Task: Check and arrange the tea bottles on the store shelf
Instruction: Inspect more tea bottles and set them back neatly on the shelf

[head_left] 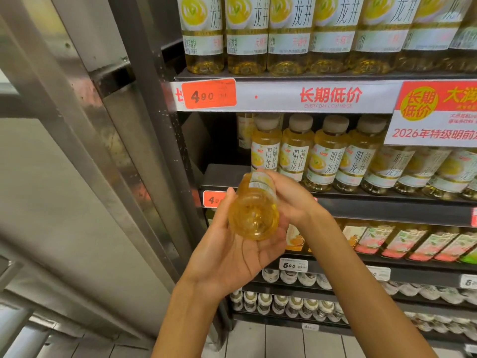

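A yellow tea bottle (pixel 254 210) lies tipped with its base toward me, in front of the second shelf (pixel 222 177). My left hand (pixel 232 251) cradles its base from below, palm up, fingers relaxed. My right hand (pixel 289 195) grips the bottle's upper part from the right; the cap end is hidden behind it. On that shelf stands a row of matching tea bottles (pixel 320 158) with beige caps, and a gap shows at the row's left end. Larger bottles of the same tea (pixel 286 34) fill the shelf above.
An orange price tag (pixel 209 93) reading 4.90 hangs on the upper shelf rail. A metal pillar (pixel 108 151) borders the shelves on the left. Lower shelves hold pink-labelled bottles (pixel 402 241) and rows of white-capped bottles (pixel 289 303). Tiled floor lies below.
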Tool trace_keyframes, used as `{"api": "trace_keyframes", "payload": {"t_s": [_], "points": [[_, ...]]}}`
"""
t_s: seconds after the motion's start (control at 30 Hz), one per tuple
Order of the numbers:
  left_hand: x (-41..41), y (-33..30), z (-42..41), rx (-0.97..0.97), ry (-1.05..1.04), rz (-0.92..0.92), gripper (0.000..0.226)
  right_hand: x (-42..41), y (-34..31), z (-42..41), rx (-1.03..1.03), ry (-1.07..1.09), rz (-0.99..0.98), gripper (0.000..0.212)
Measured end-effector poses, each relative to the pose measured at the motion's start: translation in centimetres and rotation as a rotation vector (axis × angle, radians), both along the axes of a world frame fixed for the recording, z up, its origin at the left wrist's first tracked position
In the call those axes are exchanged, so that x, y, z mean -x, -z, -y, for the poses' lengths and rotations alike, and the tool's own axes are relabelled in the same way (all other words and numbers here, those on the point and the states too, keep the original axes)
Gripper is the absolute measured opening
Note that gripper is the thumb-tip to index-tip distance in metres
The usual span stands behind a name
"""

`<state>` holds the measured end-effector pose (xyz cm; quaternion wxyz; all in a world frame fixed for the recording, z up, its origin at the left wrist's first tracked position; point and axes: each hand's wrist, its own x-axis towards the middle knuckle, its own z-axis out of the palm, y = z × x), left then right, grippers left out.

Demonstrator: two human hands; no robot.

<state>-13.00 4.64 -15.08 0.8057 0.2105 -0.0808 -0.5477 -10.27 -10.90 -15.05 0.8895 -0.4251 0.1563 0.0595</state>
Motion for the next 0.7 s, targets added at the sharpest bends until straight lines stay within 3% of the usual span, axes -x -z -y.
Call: {"api": "trace_keyframes", "payload": {"t_s": [0.07,0.17,0.27,0.33,0.43,0.57,0.7], "points": [[0.1,0.5,0.0,-0.159,-0.035,0.181,0.070,0.1,-0.7,0.5,0.135,0.050,0.098,0.023],[0.1,1.4,0.2,-0.477,-0.261,0.599,0.062,0.7,-2.4,0.9,0.528,0.126,0.340,0.018],[0.0,1.6,0.4,-0.554,-0.391,0.870,0.055,1.2,-3.7,0.2,0.741,0.193,0.442,0.015],[-0.4,1.6,0.4,-0.521,-0.438,0.934,0.049,1.7,-4.2,-0.2,0.680,0.207,0.489,0.027],[-0.9,1.7,0.5,-0.407,-0.457,0.886,0.042,2.7,-4.2,-0.2,0.571,0.114,0.513,0.051],[-1.5,1.8,1.0,-0.385,-0.556,0.984,0.050,3.9,-4.1,-0.2,0.698,0.049,0.641,0.045],[-2.4,1.9,1.5,-0.456,-0.612,1.158,0.060,4.9,-4.4,0.3,0.814,0.089,0.790,0.058]]}}
